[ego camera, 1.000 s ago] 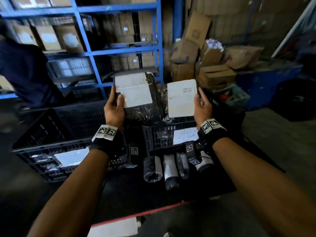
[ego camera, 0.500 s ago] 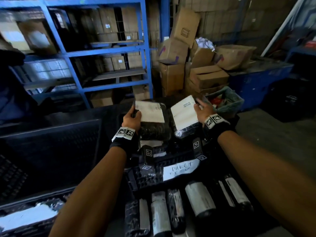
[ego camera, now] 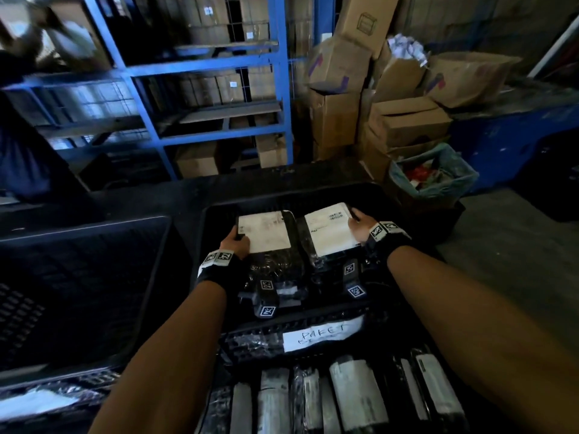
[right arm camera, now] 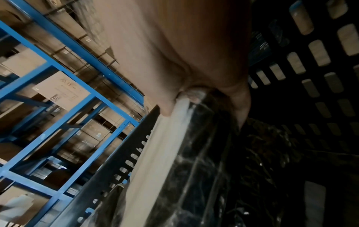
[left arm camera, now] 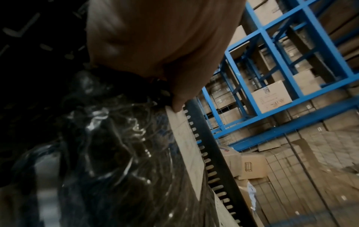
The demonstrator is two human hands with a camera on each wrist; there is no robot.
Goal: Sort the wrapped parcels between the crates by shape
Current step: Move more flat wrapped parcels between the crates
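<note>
Two flat rectangular parcels in black wrap with white labels lie side by side low inside a black crate (ego camera: 216,211). My left hand (ego camera: 235,242) grips the left parcel (ego camera: 266,233) at its left edge, thumb on the label (left arm camera: 186,138). My right hand (ego camera: 360,225) grips the right parcel (ego camera: 332,228) at its right edge, thumb on top (right arm camera: 167,110) and fingers underneath. The crate's front wall carries a handwritten paper label (ego camera: 322,335). Several cylindrical wrapped parcels (ego camera: 347,393) lie in a row in front of the crate.
A second black crate (ego camera: 78,277) stands to the left, with a wrapped parcel (ego camera: 34,405) before it. Blue shelving (ego camera: 203,64) with cartons rises behind. Stacked cardboard boxes (ego camera: 404,117) and a lined bin (ego camera: 435,177) sit at the back right.
Both hands have lowered the two flat parcels from chest height down into the labelled crate. The head view has swung to the right and tilted down over that crate.
</note>
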